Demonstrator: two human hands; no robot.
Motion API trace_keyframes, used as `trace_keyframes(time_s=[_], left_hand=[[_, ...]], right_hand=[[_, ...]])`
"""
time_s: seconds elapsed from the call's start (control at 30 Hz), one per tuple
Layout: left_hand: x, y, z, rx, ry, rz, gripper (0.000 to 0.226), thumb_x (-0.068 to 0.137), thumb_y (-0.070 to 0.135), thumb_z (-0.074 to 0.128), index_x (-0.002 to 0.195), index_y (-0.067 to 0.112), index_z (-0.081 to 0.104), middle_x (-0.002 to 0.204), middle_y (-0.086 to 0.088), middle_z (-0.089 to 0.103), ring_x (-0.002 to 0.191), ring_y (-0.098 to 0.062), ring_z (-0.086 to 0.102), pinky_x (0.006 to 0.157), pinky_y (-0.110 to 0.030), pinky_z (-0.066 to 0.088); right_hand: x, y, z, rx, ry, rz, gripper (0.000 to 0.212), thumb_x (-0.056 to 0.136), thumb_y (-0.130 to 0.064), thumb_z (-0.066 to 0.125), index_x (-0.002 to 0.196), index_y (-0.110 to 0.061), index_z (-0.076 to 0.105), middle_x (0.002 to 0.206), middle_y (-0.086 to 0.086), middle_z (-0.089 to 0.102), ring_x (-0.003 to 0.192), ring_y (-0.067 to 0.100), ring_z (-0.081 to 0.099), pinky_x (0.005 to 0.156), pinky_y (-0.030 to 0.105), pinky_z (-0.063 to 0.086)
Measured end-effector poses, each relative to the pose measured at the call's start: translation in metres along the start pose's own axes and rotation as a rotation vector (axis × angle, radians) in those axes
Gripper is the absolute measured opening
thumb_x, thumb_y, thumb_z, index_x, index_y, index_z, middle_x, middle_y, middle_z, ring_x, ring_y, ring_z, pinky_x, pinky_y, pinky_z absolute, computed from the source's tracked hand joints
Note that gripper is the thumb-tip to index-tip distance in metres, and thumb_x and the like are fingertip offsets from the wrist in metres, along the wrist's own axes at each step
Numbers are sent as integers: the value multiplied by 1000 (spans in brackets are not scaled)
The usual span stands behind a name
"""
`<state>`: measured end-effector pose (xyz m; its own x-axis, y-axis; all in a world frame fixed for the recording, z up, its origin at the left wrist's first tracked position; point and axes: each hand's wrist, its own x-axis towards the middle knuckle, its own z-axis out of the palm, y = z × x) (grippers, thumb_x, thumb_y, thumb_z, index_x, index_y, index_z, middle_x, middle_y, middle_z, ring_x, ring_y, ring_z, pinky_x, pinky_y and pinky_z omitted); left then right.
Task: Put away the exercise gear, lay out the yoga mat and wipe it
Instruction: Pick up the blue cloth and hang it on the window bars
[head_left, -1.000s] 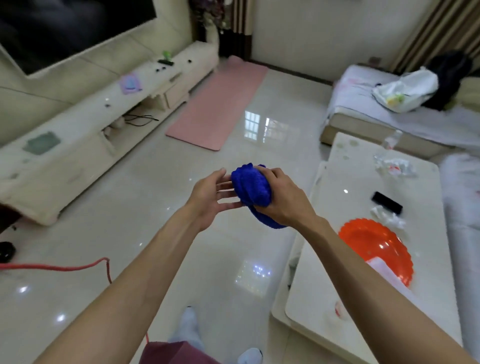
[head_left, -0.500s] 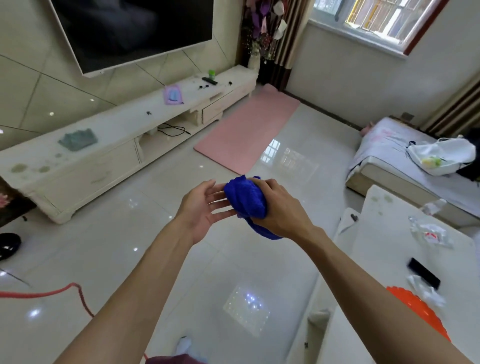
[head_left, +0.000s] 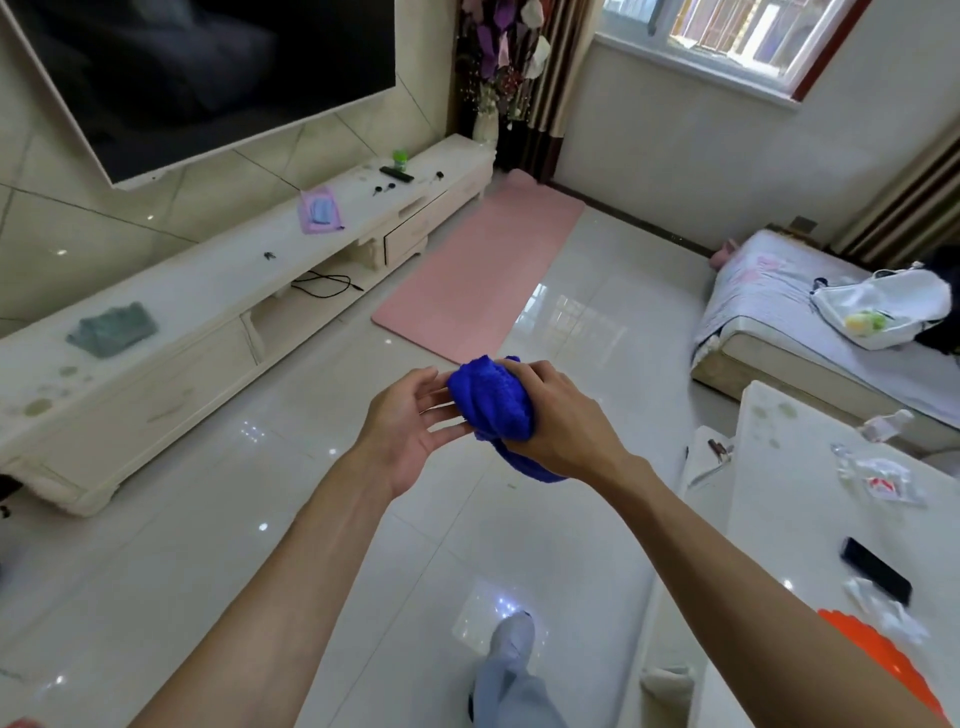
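The right hand (head_left: 558, 415) grips a bunched blue cloth (head_left: 491, 402) at frame centre above the floor (head_left: 208, 519), with its fingers curled over the top. The left hand (head_left: 410, 426), at 9 o'clock from the cloth, is open, palm toward the camera, its straight fingertips touching the cloth's side. The pink mat (head_left: 478, 270) lies flat on the floor at 12 o'clock from the hands, beside the TV cabinet (head_left: 208, 296) spanning 9 to 11 o'clock; the desk (head_left: 779, 493) at 4 o'clock carries a phone (head_left: 875, 569) and an orange plate (head_left: 883, 665).
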<state>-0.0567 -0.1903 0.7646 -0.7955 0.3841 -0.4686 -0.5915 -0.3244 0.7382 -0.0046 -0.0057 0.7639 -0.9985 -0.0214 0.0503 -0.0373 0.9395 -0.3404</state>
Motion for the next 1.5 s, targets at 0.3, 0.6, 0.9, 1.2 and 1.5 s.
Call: trace_keyframes(time_s=[0.3, 0.6, 0.9, 1.2, 1.5], left_hand=[[148, 20, 126, 89, -61, 6, 19, 97, 15, 47, 96, 4, 63, 100, -16, 69, 89, -29, 67, 82, -43, 58], [271, 58, 245, 148, -96, 28, 18, 95, 15, 50, 97, 4, 64, 99, -16, 69, 91, -31, 68, 86, -45, 58], [424, 83, 316, 196, -130, -37, 20, 95, 11, 48, 88, 5, 66, 93, -14, 72, 88, -31, 69, 89, -48, 56], [603, 140, 435, 222, -297, -119, 16, 94, 11, 50, 97, 3, 63, 101, -17, 69, 92, -31, 67, 90, -46, 56], [732, 154, 545, 289, -357, -152, 21, 92, 10, 52, 106, 0, 64, 110, -21, 69, 95, -32, 69, 90, -46, 57]], right_hand=[[93, 143, -41, 57, 87, 117, 81, 75, -53, 69, 143, -38, 28, 132, -7, 45, 117, 18, 49, 84, 36, 49], [185, 266, -103, 88, 155, 157, 81, 75, -53, 70, 143, -36, 30, 135, -7, 45, 117, 18, 50, 86, 39, 50], [297, 377, -115, 32, 171, 224, 81, 75, -54, 69, 144, -37, 28, 132, -7, 47, 113, 19, 51, 84, 37, 51], [428, 498, -180, 7, 242, 387, 82, 73, -56, 69, 143, -38, 29, 131, -7, 47, 114, 19, 51, 84, 39, 51], [509, 628, -220, 26, 280, 448, 82, 74, -55, 71, 143, -34, 31, 132, -6, 48, 111, 17, 53, 85, 39, 53]])
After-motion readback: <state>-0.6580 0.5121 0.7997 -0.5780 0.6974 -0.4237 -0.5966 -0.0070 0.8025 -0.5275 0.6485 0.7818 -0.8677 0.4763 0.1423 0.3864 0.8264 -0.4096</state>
